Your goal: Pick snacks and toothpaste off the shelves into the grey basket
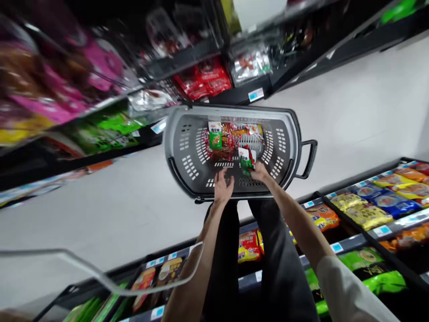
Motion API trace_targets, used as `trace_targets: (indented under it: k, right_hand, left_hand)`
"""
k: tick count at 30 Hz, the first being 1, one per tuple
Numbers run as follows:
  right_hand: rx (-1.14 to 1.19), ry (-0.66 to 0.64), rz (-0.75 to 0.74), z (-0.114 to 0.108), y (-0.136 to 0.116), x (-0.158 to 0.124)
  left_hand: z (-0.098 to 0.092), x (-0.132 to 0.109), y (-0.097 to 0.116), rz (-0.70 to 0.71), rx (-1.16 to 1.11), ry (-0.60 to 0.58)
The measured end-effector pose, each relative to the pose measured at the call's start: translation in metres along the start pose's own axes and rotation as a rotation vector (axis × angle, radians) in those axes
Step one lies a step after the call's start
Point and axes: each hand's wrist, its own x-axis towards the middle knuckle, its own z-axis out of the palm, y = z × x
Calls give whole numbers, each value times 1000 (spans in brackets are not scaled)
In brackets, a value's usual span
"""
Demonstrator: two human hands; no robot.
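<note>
A grey shopping basket point(181, 152) with slotted walls stands on the floor in front of my legs. My right hand point(259, 172) is inside it, closed on a green and white snack packet point(245, 158). My left hand point(223, 184) reaches over the basket's near side, fingers apart, with nothing in it. Against the far wall of the basket lies another green and white packet point(215, 135), on top of red and clear snack packets point(225, 150). More small packets with red and yellow print point(246, 129) lie to the right of these.
Shelves of bagged snacks rise beyond the basket, with red packets point(204, 78) closest to it. Lower shelves behind me hold yellow and blue bags point(385, 197). The basket's black handle point(310, 158) sticks out to the right over the pale floor point(351, 112). A blurred white wire point(134, 290) crosses the lower left.
</note>
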Motion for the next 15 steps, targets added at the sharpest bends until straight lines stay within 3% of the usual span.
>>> trace_targets:
  k: [3, 6, 11, 15]
  right_hand:
    - [65, 39, -93, -17, -33, -56]
    - [122, 92, -213, -39, -75, -123]
    - [266, 275, -381, -79, -138, -238]
    - [469, 425, -397, -109, -160, -328]
  left_hand:
    - [-23, -15, 26, 5, -58, -80]
    - [-58, -38, 66, 58, -84, -142]
    - [-128, -87, 153, 192, -133, -175]
    - [-173, -136, 231, 195, -135, -261]
